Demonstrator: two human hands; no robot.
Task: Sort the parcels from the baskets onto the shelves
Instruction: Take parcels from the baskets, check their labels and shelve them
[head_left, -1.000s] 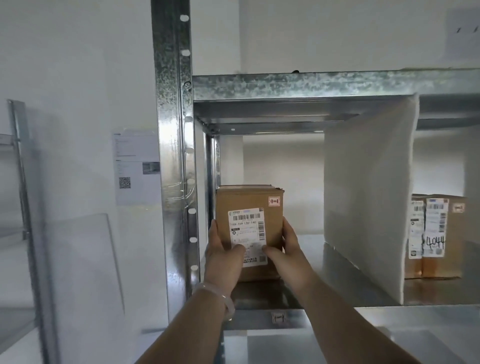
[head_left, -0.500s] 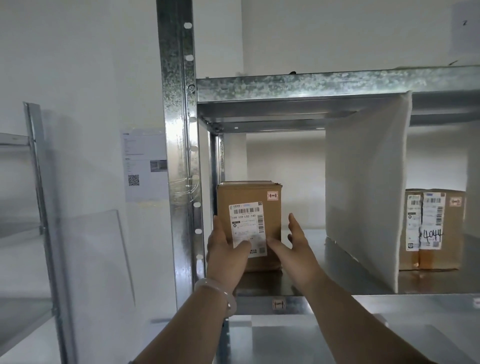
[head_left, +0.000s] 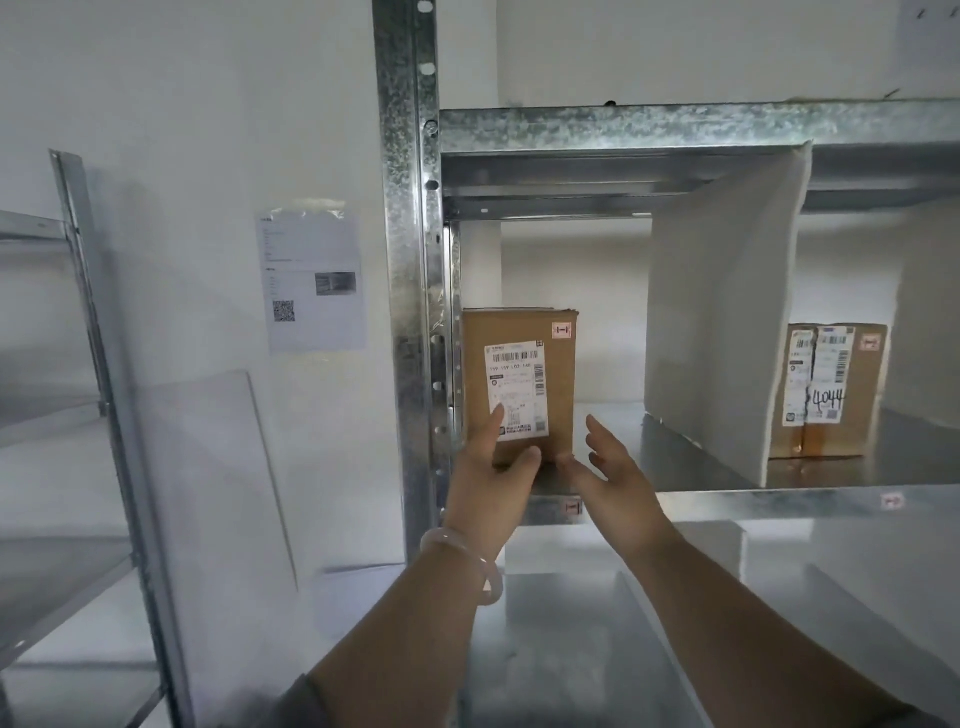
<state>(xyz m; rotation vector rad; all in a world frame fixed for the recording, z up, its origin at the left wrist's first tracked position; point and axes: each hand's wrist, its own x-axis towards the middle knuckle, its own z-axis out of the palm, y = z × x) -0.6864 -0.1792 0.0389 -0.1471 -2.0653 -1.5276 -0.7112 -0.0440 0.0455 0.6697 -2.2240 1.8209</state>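
Both hands have come off the box (head_left: 558, 395): right hand (head_left: 615, 470) spread and clear, left hand (head_left: 491, 478) open, straight fingers at the label, holding nothing. The box stands upright on the shelf (head_left: 727, 499), tight beside the post (head_left: 408, 260). Placement looks done; next, back to the baskets for another parcel.

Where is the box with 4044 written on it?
In the head view, the 4044 box stands at the right of the metal shelf, in the compartment just right of the white divider.
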